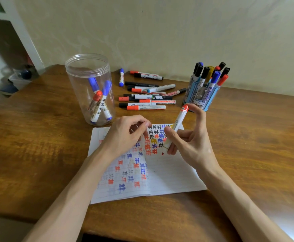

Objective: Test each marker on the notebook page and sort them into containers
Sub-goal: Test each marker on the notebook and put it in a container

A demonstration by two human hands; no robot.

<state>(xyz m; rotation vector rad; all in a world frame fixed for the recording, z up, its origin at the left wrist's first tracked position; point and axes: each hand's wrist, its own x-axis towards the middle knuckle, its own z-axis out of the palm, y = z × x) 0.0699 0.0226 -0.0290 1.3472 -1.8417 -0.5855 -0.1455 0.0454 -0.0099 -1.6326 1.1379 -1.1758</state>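
The right hand is holding a white marker with a red end, tilted over the open notebook. The thumb and lower fingers are pinching the barrel near its tip, and the forefinger is reaching up to touch the red end. The tip is lying tucked behind the thumb and fingers, so I cannot tell whether it is touching the page. A small red dot is sitting on the paper just below it.

The left hand is hovering or resting over the left page with its fingers curled inward. Whether they are pinching a cap or nothing at all is hard to make out.

On the bench, a clear jar is standing behind the notebook to the left, with blue and red markers leaning inside. Loose markers are lying in a heap between it and a blue holder crowded with upright markers. The forefinger and the marker's red end are partly covering the holder's base. Both forearms are running out of the frame at the bottom.
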